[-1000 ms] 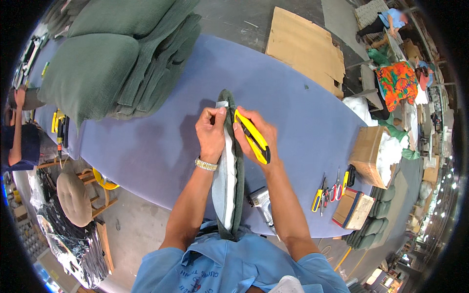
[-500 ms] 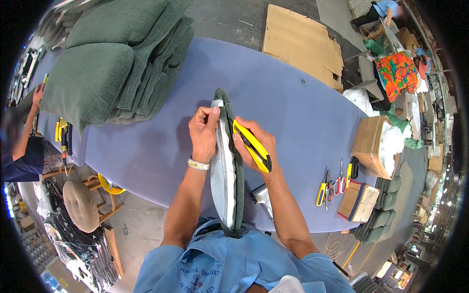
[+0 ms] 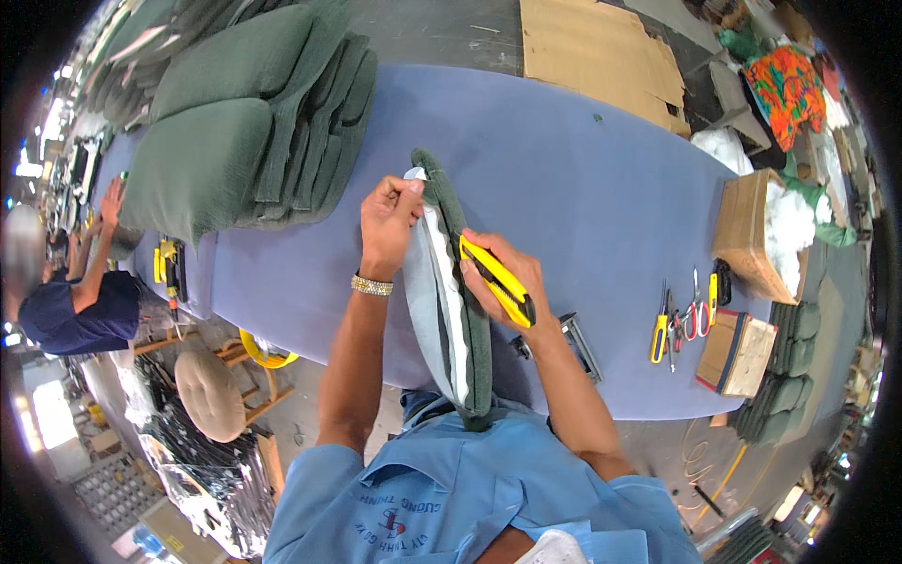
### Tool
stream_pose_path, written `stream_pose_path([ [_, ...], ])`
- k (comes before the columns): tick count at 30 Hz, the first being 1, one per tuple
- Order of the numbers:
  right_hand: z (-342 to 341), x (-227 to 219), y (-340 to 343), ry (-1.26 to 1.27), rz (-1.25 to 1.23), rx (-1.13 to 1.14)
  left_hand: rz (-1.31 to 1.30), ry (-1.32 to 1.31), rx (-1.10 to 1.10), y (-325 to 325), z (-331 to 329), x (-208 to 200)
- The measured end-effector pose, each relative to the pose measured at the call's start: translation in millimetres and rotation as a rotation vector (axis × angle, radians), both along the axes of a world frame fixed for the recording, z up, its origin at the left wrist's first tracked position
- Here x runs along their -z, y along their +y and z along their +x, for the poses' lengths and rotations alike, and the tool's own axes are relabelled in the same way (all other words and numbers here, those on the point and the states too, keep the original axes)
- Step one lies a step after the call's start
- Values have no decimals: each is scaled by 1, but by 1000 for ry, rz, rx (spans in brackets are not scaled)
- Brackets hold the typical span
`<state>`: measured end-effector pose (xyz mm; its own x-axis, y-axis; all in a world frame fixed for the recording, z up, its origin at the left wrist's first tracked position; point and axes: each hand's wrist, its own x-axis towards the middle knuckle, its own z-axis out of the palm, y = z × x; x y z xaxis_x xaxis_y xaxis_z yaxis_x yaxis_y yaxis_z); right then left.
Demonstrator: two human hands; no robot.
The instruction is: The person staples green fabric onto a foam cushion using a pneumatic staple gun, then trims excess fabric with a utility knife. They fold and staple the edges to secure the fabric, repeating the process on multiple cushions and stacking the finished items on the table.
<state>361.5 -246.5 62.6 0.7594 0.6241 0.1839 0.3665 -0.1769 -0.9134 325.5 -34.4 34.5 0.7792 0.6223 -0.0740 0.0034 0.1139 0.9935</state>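
A dark green cushion (image 3: 476, 343) stands on edge in front of me, one end against my blue shirt. Along its left side runs an opening with white filling (image 3: 447, 299) and a pale grey-blue backing (image 3: 425, 293). Near the far end, my left hand (image 3: 387, 226) pinches the pale edge of the backing between thumb and fingers. My right hand (image 3: 515, 265) is wrapped round a yellow and black utility knife (image 3: 498, 284), beside the cushion's right face. The knife's front end lies near the green cover; its blade cannot be made out.
Green cushions (image 3: 202, 160) are piled at the table's far left. A staple gun (image 3: 578, 348) lies by my right forearm. Farther right are a screwdriver (image 3: 660, 336), scissors (image 3: 696, 320), a small box (image 3: 738, 353) and a carton (image 3: 747, 230) of white filling. A co-worker (image 3: 80, 305) is at left.
My view has swung a little, shifting the surroundings. The left hand keeps its pinch near the cushion's far end, and the right still holds the knife. The co-worker's hand at left has moved.
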Motion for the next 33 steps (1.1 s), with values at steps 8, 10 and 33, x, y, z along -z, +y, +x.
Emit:
stream_pose_path([
  [8, 31, 0, 30, -22, 158, 137, -469, -221, -42, -8, 0, 30],
  [10, 37, 4, 36, -38, 161, 106, -501, -225, -38, -8, 1, 32],
  [33, 37, 14, 28, -103, 98, -15, -344, -138, 92, -3, 14, 7],
])
